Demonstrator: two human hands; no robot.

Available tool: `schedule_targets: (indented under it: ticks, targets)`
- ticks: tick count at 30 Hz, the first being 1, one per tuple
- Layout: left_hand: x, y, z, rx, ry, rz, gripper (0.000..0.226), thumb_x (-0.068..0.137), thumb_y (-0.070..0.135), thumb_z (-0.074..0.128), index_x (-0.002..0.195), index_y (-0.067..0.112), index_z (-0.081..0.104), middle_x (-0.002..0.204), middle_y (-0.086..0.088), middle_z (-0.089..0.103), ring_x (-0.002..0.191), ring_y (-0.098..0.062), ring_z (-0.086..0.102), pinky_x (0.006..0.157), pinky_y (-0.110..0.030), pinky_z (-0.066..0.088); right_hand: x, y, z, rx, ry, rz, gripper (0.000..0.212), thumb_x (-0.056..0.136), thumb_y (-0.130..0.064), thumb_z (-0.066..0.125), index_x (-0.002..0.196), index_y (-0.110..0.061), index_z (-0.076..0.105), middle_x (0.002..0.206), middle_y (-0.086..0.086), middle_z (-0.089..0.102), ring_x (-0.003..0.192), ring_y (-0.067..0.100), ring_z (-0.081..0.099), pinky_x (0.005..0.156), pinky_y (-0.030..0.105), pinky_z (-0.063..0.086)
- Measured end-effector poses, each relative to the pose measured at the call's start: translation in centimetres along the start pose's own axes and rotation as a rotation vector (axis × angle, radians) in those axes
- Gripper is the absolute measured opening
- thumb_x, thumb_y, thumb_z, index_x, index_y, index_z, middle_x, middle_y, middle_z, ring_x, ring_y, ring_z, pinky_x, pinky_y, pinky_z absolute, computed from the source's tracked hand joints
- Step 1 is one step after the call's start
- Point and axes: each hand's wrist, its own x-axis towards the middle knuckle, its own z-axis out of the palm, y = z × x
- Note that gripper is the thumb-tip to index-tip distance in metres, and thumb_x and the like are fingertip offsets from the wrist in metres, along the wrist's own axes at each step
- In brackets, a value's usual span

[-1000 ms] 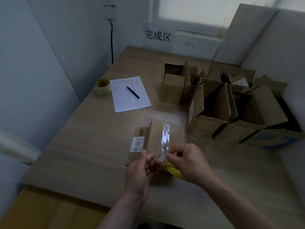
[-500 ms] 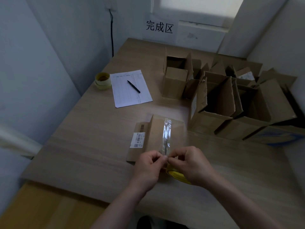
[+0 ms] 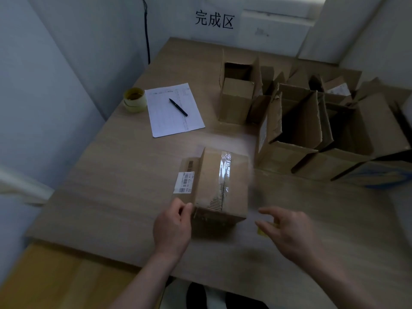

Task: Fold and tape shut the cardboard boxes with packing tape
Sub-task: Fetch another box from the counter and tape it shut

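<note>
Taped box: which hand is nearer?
Left. The left hand touches the taped box at its near-left corner; the right hand hovers open, apart from its right side.

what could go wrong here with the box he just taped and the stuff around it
1. The left hand touches only the near left corner of the taped box while the right hand is off it, so a one-handed lift may let it tip or slip.
2. The tape strip looks wrinkled, so the seam might peel.
3. The yellow tape roll lies mostly hidden under the right hand, near the table's front edge, and could be knocked off.
</note>
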Motion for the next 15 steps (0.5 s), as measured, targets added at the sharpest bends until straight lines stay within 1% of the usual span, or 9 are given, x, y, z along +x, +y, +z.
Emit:
schedule_targets:
  ticks: [1,3,5,8,12,15]
  targets:
    - [0.4,0.1,0.2,0.024,0.005,0.017,0.031,0.096,0.027,0.055,0.067,0.019,0.049,0.062,0.005,0.053,0.057,-0.008,0.050,0.047,-0.017,0.029,0.6,0.1,0.2,0.001,0.006,0.012,0.034,0.083,-0.056,0.068,0.112,-0.038,0.072,0.079,-0.007,0.070,0.079,0.019,0.069,0.065,0.033,0.048]
    - [1.1,0.1,0.6,0.064,0.005,0.053,0.030,0.095,0.024,0.057,0.068,0.013,0.051,0.071,0.006,0.052,0.064,-0.011,0.050,0.050,-0.018,0.028,1.6,0.2,0.6,-0.019,0.002,0.045,0.038,0.083,-0.061,0.065,0.114,-0.040,0.070,0.090,-0.005,0.074,0.086,0.020,0.070,0.070,0.033,0.050]
    - [1.7,-0.1,0.9,0.081,0.004,0.080,0.029,0.094,0.021,0.059,0.069,0.009,0.052,0.075,0.004,0.050,0.068,-0.014,0.049,0.052,-0.018,0.029,2.1,0.6,1.2,-0.057,0.002,0.067,0.042,0.081,-0.066,0.064,0.116,-0.043,0.069,0.096,-0.005,0.075,0.094,0.021,0.069,0.072,0.032,0.049]
    - [1.8,-0.3,1.3,0.091,0.008,0.105,0.028,0.092,0.018,0.062,0.068,0.010,0.051,0.075,0.004,0.049,0.067,-0.016,0.049,0.052,-0.016,0.028,2.4,1.2,2.4,-0.121,0.008,0.078,0.048,0.079,-0.071,0.061,0.120,-0.047,0.065,0.103,-0.007,0.075,0.100,0.021,0.068,0.072,0.030,0.049]
    - [2.1,-0.9,1.8,0.101,-0.016,0.123,0.027,0.093,0.019,0.062,0.069,0.012,0.052,0.077,0.004,0.052,0.070,-0.014,0.052,0.051,-0.018,0.033,2.7,2.2,3.7,-0.149,0.008,0.094,0.054,0.078,-0.075,0.057,0.126,-0.049,0.060,0.105,-0.006,0.075,0.100,0.021,0.068,0.073,0.030,0.049]
    - [2.4,-1.3,2.3,0.117,-0.019,0.122,0.029,0.091,0.020,0.064,0.066,0.015,0.050,0.074,0.004,0.053,0.067,-0.013,0.050,0.050,-0.017,0.029,3.1,2.7,4.5,-0.177,-0.015,0.087,0.059,0.079,-0.077,0.053,0.131,-0.049,0.056,0.104,-0.005,0.075,0.098,0.021,0.068,0.071,0.030,0.049]
